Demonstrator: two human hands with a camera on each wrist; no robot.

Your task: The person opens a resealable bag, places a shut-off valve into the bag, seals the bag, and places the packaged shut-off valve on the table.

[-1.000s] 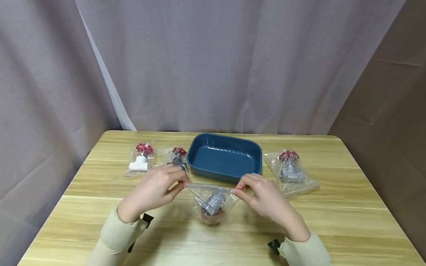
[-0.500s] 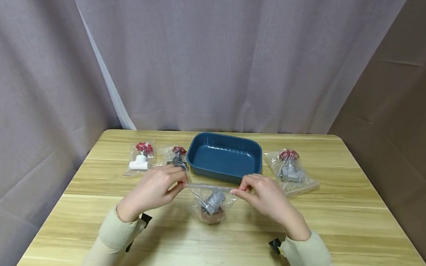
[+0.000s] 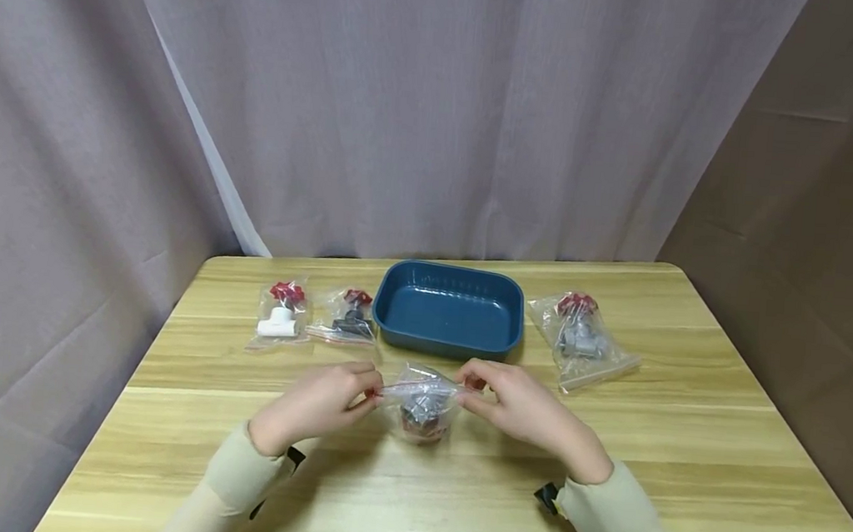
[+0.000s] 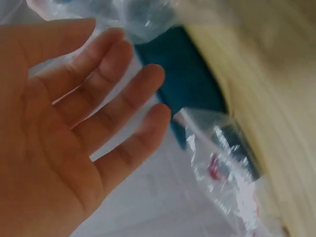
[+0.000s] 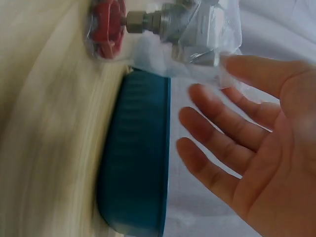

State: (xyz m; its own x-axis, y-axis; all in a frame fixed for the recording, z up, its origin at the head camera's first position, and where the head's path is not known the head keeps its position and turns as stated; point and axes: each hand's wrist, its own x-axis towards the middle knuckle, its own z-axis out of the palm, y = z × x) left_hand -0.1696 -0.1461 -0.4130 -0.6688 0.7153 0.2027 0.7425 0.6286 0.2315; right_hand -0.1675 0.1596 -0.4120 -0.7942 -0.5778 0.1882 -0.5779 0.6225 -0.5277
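Observation:
In the head view, a clear zip bag [image 3: 421,382] hangs between my hands, just in front of the blue tray. Inside it is a grey metal valve with a red handwheel [image 5: 109,27], wheel end down. My left hand [image 3: 326,400] pinches the left end of the bag's zip edge between thumb and index finger. At the right end, my right hand [image 3: 524,407] pinches the same edge. The other fingers of both hands are loosely bent and hold nothing in the wrist views. Plastic folds and glare partly hide the valve.
Behind the bag stands a blue tray [image 3: 446,347]. Left of it lie a bagged white valve [image 3: 279,321] and a bagged dark grey valve [image 3: 352,323], both with red handwheels. To its right is another bagged grey valve [image 3: 582,341]. Curtains [image 3: 438,117] hang behind the wooden table [image 3: 422,508].
My hands have come slightly lower and a little closer together. The bag's zip edge, stretched straight before, is now slack, and its plastic bulges up above the valve.

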